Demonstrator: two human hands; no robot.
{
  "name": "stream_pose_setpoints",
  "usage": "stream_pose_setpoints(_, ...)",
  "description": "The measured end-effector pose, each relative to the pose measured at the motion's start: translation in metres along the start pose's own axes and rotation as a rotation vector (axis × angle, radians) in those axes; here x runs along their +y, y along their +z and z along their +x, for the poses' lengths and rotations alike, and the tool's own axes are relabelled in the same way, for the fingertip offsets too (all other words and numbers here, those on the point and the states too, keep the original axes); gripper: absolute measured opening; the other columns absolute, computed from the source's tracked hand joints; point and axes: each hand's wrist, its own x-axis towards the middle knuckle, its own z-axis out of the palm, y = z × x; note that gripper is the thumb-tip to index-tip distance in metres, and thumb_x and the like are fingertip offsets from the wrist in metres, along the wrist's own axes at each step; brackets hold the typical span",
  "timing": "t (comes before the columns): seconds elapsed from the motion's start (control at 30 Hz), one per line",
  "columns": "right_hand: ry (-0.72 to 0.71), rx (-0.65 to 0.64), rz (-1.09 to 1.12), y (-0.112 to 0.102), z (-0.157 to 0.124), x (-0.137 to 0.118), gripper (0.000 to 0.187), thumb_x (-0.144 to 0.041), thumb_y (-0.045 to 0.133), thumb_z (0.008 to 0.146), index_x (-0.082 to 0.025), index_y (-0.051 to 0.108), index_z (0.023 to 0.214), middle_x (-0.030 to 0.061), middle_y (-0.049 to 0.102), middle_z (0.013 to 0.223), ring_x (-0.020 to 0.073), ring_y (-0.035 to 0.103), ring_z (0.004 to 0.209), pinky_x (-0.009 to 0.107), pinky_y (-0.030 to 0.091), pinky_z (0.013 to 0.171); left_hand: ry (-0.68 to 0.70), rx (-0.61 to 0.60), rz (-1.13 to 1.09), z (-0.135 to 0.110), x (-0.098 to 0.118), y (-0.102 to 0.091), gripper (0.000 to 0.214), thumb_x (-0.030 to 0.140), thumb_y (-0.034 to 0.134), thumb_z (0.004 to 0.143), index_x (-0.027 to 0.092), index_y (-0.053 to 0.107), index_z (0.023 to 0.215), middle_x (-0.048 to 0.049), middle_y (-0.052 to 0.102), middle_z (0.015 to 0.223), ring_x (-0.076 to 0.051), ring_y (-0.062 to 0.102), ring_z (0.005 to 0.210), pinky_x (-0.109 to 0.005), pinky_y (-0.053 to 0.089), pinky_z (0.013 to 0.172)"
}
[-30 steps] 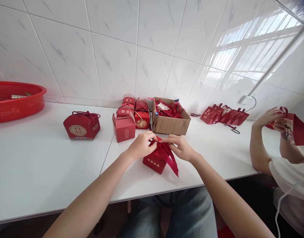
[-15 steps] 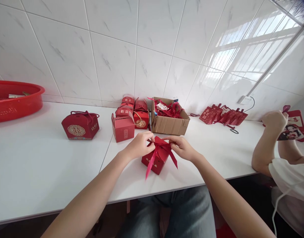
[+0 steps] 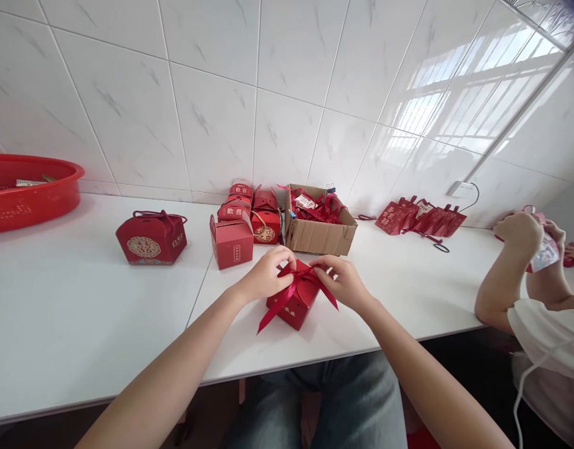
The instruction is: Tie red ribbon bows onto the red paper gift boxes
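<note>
1 carton (image 3: 317,237) and several boxes (image 3: 232,240) stand behind the ribboned box (image 3: 293,305).

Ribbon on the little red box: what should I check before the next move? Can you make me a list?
1. Does the left hand pinch the ribbon? ok.
2. Does the right hand pinch it too? ok.
3. Does the box sit flat on the table? ok.
4. Do the ribbon tails hang free, one each side? ok.
5. Is the knot tight? cannot tell, fingers hide it.
6. Is the carton apart from the box? ok.
</note>
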Motion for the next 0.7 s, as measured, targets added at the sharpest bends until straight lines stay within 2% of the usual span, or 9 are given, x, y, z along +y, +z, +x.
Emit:
stream_pose_setpoints(0.13,0.004,0.006,0.029,0.005,-0.002,0.003,0.022,-0.020,0.046,0.085,-0.020,0.066,0.093,0.0040,0.071,0.088,0.0157,0.063,0.076,0.026,0.049,0.062,-0.088,-0.048,-0.005,0.001,0.005,0.001,0.008,0.018,0.047,0.075,0.022,0.053,0.076,-0.0054,0.056,0.106,-0.024,0.048,0.110,-0.042,0.041,0.099)
stream_pose_setpoints(0.23,0.012,0.016,0.032,0.009,-0.004,0.003,0.021,-0.022,0.045,0.087,-0.021,0.065,0.094,0.0037,0.071,0.089,0.0157,0.064,0.076,0.027,0.050,0.064,-0.182,-0.077,-0.098,0.002,0.007,0.002,0.016,0.017,0.040,0.076,0.022,0.054,0.070,-0.0045,0.057,0.116,-0.025,0.042,0.121,-0.042,0.038,0.103)
stream_pose_setpoints(0.37,0.012,0.007,0.055,0.013,-0.006,-0.001,0.021,-0.023,0.045,0.087,-0.021,0.064,0.096,0.0045,0.071,0.093,0.0161,0.064,0.080,0.026,0.050,0.063,-0.265,-0.049,-0.188,0.004,0.003,0.003,0.032,0.036,0.038,0.088,0.021,0.059,0.070,-0.0059,0.056,0.121,-0.024,0.043,0.121,-0.040,0.040,0.103)
stream_pose_setpoints(0.47,-0.002,0.012,0.069,0.016,-0.007,-0.005,0.020,-0.022,0.045,0.088,-0.021,0.064,0.095,0.0040,0.071,0.092,0.0150,0.063,0.076,0.025,0.050,0.061,-0.217,-0.034,-0.164,0.003,0.002,0.005,0.034,0.048,0.047,0.086,0.021,0.059,0.068,-0.0066,0.057,0.120,-0.026,0.042,0.123,-0.041,0.040,0.102)
stream_pose_setpoints(0.57,0.011,0.046,0.079,0.018,-0.011,-0.008,0.015,-0.024,0.048,0.087,-0.021,0.060,0.095,0.0037,0.068,0.088,0.0137,0.061,0.069,0.024,0.049,0.057,-0.152,-0.013,-0.084,0.002,0.002,0.007,0.036,0.048,0.058,0.081,0.020,0.049,0.060,-0.0062,0.058,0.119,-0.027,0.044,0.121,-0.044,0.039,0.102)
stream_pose_setpoints(0.63,0.072,0.106,0.069,0.015,-0.017,-0.010,0.010,-0.030,0.051,0.086,-0.021,0.054,0.090,0.0019,0.063,0.077,0.0131,0.057,0.061,0.024,0.046,0.052,-0.147,0.000,-0.054,0.002,0.001,0.008,0.039,0.048,0.059,0.080,0.020,0.043,0.058,-0.0065,0.058,0.118,-0.027,0.047,0.116,-0.046,0.041,0.099)
stream_pose_setpoints(0.7,0.159,0.139,0.002,0.011,-0.025,-0.012,0.018,-0.037,0.051,0.087,-0.022,0.048,0.078,-0.0010,0.056,0.065,0.0130,0.052,0.054,0.024,0.042,0.049,-0.153,0.004,-0.053,0.002,0.001,0.008,0.042,0.047,0.058,0.081,0.019,0.039,0.057,-0.0067,0.058,0.117,-0.026,0.052,0.111,-0.044,0.043,0.095)
